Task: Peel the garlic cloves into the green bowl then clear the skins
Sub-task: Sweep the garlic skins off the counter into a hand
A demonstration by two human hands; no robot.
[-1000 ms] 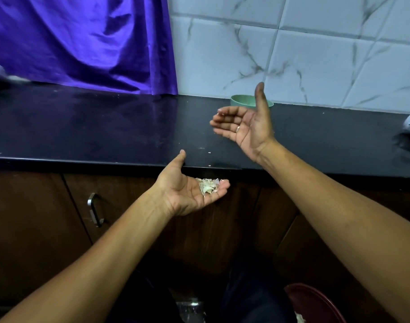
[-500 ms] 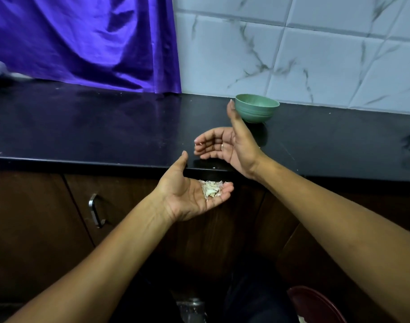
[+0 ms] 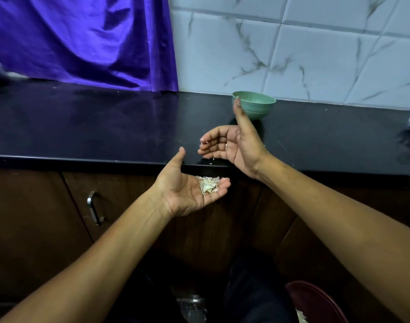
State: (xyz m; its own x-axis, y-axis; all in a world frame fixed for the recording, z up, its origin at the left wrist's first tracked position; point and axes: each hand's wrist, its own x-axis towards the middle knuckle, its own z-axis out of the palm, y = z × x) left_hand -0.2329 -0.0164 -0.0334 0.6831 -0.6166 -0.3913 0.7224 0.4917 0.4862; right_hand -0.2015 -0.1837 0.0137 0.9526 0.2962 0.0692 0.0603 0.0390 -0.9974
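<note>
The skins [image 3: 208,184] lie heaped in the open, upturned palm of your left hand [image 3: 187,194], just below the counter [image 3: 106,127] front edge. They look papery and featherlight, so cup them rather than pinch. Your right hand [image 3: 232,145] hovers loosely curled and empty. The green bowl [image 3: 255,106] sits near the back edge.

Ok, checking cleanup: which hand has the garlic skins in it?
The left hand, palm up below the counter edge, carries the pile of garlic skins; the right hand, over the counter, holds no pile.
</note>
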